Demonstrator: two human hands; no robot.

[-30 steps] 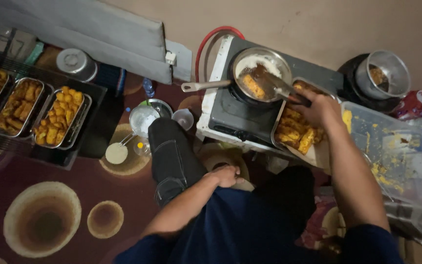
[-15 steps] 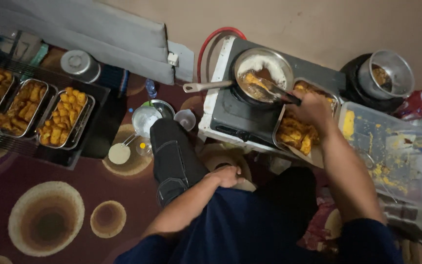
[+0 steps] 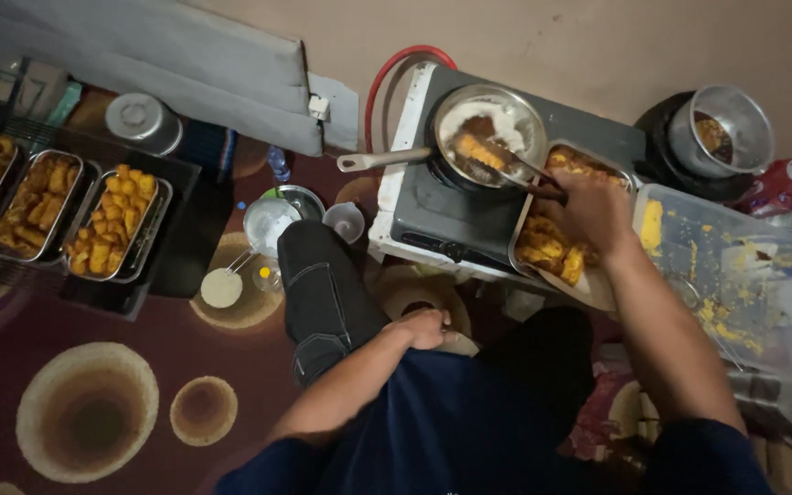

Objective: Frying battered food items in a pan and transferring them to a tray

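Stove (image 3: 456, 215) on the floor, frying pan (image 3: 492, 128) on its burner, tray (image 3: 556, 247) of fried pieces alongside. Right hand (image 3: 588, 209) is closed around the tongs (image 3: 506, 165), tips pinching a golden piece (image 3: 477, 149) over the pan. Left hand (image 3: 423, 327) rests curled on the thigh, holding nothing.

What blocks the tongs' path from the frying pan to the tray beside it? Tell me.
Nothing visible. The right hand holds metal tongs gripping a golden fried piece over the round steel frying pan. The rectangular metal tray of fried pieces sits directly beside the pan on the stove, with no object between them.
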